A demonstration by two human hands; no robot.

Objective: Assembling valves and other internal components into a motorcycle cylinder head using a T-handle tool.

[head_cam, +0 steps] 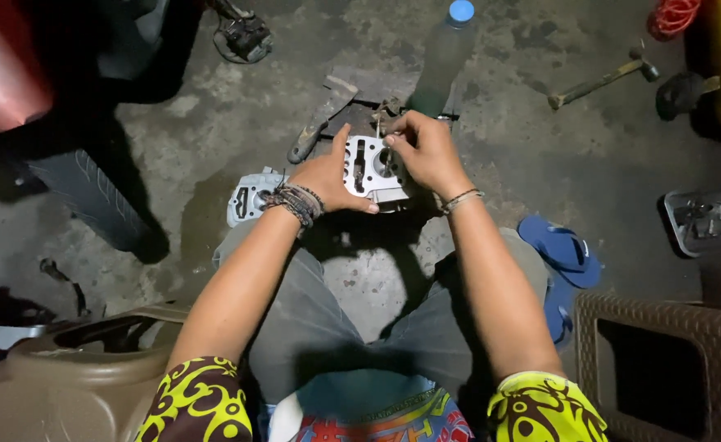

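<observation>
Silvery cast metal catches the light at the middle of the scene: an engine part [371, 172], blocky and full of openings, held just above the stained concrete floor [540, 164] between the seated person's knees. The left hand [327, 176] cups it from nine o'clock, its grip closed around the casting's edge with the thumb raised along the side and the fingers curled underneath. The right hand [426, 147] comes over from two o'clock, its grip pinched together at the top face of the part; whether it pinches some small piece there I cannot tell. Beaded bracelets [295, 202] wrap the left wrist and a thin band [461, 199] the right.

Just beside the left wrist, at eight o'clock from the part, a second pale metal casting [246, 198] lies on the floor. At twelve o'clock stands a plastic bottle [442, 57] with a blue cap, and near its base a dark flat tool [319, 123]. A hammer [602, 80] lies well apart at two o'clock. A blue sandal [561, 250] rests at four o'clock, beside a brown woven stool [663, 360]. A tan plastic container [65, 376] sits at seven o'clock.
</observation>
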